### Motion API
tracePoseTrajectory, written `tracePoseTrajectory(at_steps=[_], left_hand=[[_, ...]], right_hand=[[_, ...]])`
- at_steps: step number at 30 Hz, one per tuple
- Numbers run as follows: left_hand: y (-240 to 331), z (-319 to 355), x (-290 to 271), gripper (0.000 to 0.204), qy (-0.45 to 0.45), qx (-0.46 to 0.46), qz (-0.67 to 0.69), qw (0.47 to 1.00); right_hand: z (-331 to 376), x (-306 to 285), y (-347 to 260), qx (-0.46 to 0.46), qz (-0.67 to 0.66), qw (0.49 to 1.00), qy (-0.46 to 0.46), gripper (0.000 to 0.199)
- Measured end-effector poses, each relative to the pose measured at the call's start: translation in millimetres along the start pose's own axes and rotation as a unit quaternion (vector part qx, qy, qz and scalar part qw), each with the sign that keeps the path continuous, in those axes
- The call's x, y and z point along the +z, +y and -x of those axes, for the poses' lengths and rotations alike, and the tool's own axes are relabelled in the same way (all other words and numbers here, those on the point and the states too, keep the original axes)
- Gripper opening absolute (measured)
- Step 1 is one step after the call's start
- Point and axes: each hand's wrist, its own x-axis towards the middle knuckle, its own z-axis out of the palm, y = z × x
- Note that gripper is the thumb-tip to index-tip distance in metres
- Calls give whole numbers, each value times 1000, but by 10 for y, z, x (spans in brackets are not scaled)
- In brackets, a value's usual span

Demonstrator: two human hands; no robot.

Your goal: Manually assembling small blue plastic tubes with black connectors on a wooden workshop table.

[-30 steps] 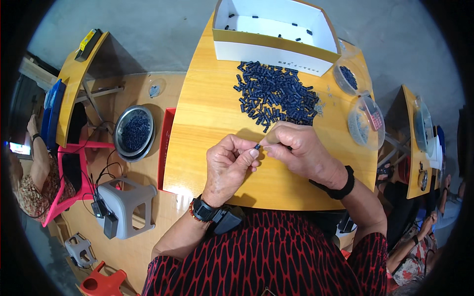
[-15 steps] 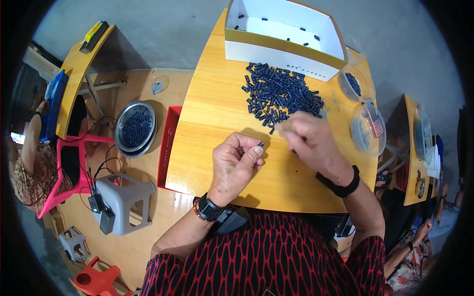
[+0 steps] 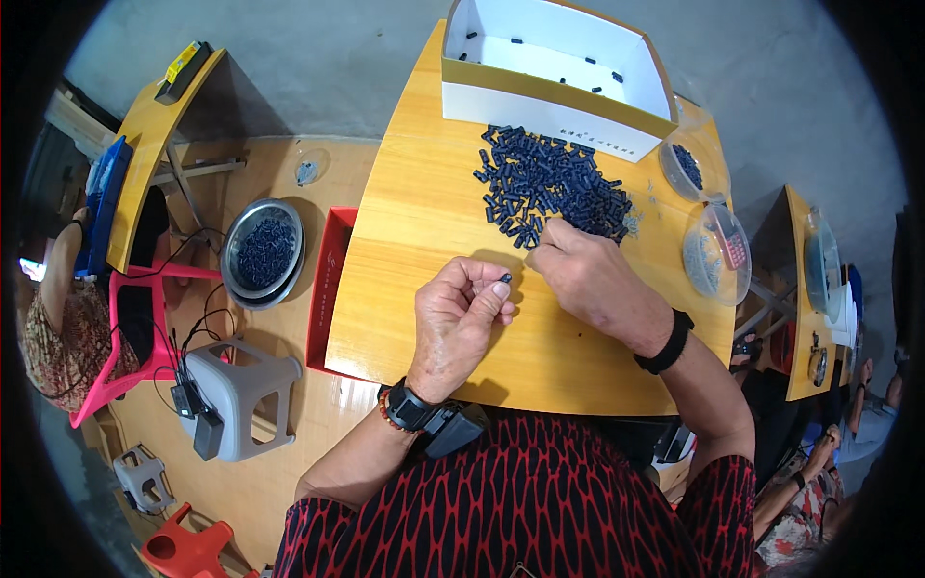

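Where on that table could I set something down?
The widest bare patch of table lies left of the dark pile and left grip; a smaller one, between the right grip and nearer clear tub. The far end is crowded: pile, white box.

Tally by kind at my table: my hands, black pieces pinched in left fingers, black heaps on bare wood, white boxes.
Left hand and right hand: 2
Pinched black piece: 1
Black heap: 1
White box: 1
Total: 5
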Motion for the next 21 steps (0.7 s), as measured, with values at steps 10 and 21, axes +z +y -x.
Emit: tracePoseTrajectory(at_steps=[10, 21], left_hand=[[7, 20, 2, 8, -14, -1, 6, 1000], [98, 69, 189, 11, -26, -32, -24, 999]], right_hand=[[180, -104, -182, 236, -449, 860, 47, 11], [388, 9, -82, 214, -598, 762, 126, 11]])
